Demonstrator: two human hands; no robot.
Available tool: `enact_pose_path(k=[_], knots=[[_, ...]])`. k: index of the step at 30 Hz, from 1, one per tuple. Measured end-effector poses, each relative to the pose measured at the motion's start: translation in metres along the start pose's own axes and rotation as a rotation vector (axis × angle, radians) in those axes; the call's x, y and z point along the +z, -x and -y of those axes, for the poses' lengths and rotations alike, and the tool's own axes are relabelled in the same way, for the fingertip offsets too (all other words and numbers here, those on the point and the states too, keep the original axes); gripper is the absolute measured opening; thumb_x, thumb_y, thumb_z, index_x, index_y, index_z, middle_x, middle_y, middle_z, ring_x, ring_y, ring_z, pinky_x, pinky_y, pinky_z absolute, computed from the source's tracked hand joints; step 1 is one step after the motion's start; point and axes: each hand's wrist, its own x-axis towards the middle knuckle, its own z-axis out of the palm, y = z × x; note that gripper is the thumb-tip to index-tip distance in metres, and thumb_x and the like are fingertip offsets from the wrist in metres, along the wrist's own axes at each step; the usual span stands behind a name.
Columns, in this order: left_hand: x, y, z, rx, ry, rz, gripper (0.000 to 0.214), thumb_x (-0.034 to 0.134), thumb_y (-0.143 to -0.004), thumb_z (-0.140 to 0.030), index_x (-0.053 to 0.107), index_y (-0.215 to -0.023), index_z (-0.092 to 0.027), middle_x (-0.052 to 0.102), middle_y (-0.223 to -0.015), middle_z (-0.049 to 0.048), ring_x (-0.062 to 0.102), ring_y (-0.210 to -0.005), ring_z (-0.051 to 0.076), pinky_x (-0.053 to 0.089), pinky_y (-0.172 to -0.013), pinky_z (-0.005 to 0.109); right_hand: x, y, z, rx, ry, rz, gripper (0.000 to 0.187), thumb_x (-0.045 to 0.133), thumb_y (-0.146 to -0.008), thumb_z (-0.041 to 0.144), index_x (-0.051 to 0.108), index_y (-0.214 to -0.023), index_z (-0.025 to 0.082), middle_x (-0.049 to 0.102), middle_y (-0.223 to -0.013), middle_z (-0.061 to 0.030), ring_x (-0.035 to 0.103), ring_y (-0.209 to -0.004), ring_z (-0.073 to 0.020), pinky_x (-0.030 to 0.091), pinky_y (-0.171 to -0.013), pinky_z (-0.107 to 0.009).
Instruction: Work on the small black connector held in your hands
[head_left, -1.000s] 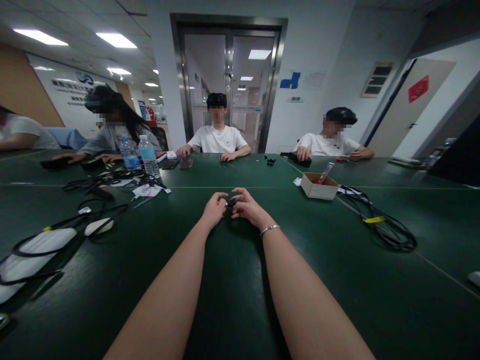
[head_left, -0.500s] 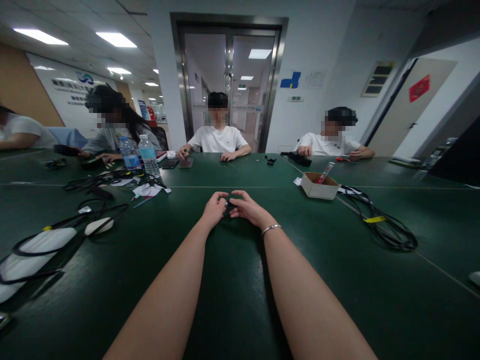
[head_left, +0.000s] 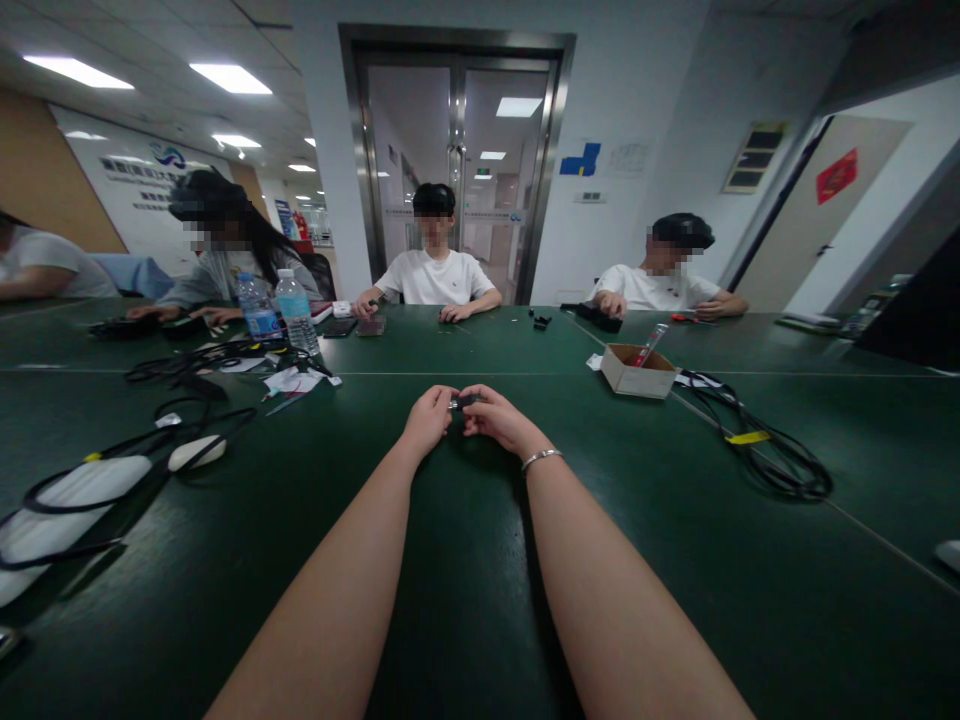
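My left hand (head_left: 427, 418) and my right hand (head_left: 496, 417) meet over the middle of the dark green table (head_left: 465, 560). Both pinch a small dark object (head_left: 463, 402) between their fingertips; it is too small to name. Each hand has its fingers curled round the object. A thin silver bracelet (head_left: 541, 457) circles my right wrist. Both forearms stretch forward from the bottom of the view.
A small cardboard box (head_left: 637, 371) sits to the right, with a coiled black cable (head_left: 780, 462) beyond it. Two water bottles (head_left: 279, 312), papers and black cables (head_left: 187, 385) lie at the left. Several people sit along the far side and the left.
My right hand's fingers have curled in tighter on the small object. The person at the far left has shifted a hand on the table.
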Motion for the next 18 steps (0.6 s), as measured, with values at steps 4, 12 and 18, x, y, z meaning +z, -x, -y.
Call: enact_pose_path(k=[4,12,18], knots=[[0.0001,0.0034,-0.0058,-0.029,0.016,-0.022,0.027,0.039,-0.088,-0.034,0.058,-0.094,-0.015,0.042,-0.052,-0.0047,0.038,-0.041,0.008,0.033,-0.039,0.016,-0.001,-0.0009,-0.0013,-0.005,-0.029,-0.014,0.029,0.062,-0.067,0.008,0.052,-0.093,0.019,0.056,-0.064,0.0044,0.056,-0.052,-0.0096,0.055,-0.056,-0.025],[0.0003,0.0048,-0.0079,-0.04,-0.005,0.005,0.021,0.046,-0.082,-0.023,0.056,-0.099,-0.014,0.048,-0.057,-0.0035,0.042,-0.043,0.007,0.034,-0.041,0.017,-0.0012,0.0,-0.001,-0.01,-0.051,0.006,0.029,0.064,-0.065,0.009,0.054,-0.09,0.019,0.057,-0.067,0.0043,0.057,-0.053,-0.0096,0.054,-0.056,-0.024],[0.0007,0.004,-0.0086,-0.079,0.018,-0.009,0.022,0.046,-0.081,-0.022,0.057,-0.097,-0.015,0.052,-0.061,-0.0025,0.043,-0.043,0.007,0.034,-0.041,0.017,-0.0014,0.0007,-0.0004,-0.019,-0.06,-0.001,0.028,0.063,-0.065,0.01,0.055,-0.091,0.019,0.06,-0.069,0.0031,0.057,-0.053,-0.0098,0.054,-0.056,-0.024]])
